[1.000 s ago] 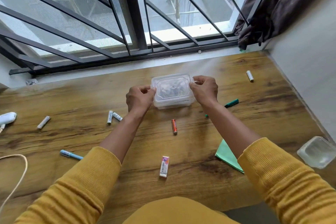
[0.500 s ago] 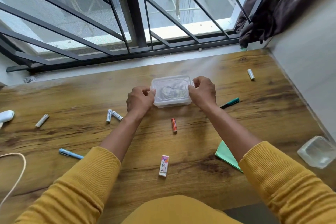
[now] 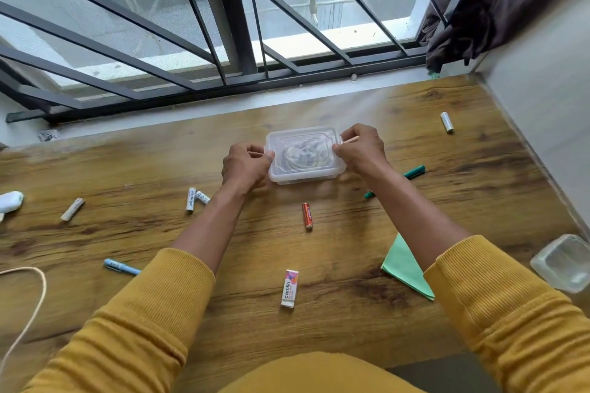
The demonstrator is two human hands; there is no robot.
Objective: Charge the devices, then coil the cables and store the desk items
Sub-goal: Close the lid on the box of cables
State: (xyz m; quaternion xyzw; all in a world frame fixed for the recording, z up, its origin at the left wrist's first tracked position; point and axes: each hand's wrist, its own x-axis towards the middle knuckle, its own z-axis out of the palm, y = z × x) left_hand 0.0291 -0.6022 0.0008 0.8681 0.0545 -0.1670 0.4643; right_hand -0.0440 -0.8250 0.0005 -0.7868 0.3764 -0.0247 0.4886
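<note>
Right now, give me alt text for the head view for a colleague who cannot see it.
Both hands, left and right, grip the ends of a lidded clear plastic box on a wooden desk below a barred window. Loose batteries, pens, an eraser and green paper lie scattered around.

Bright, even daylight enters through the barred window (image 3: 223,25) beyond the desk's (image 3: 127,233) far edge. Pale glare washes the sill and the desk's far right corner. Shadows under both forearms are soft and faint. Wide-angle bending bows the bars and the desk's edges. Slight motion blur throughout; the clear box (image 3: 306,155) looks smeared.
</note>
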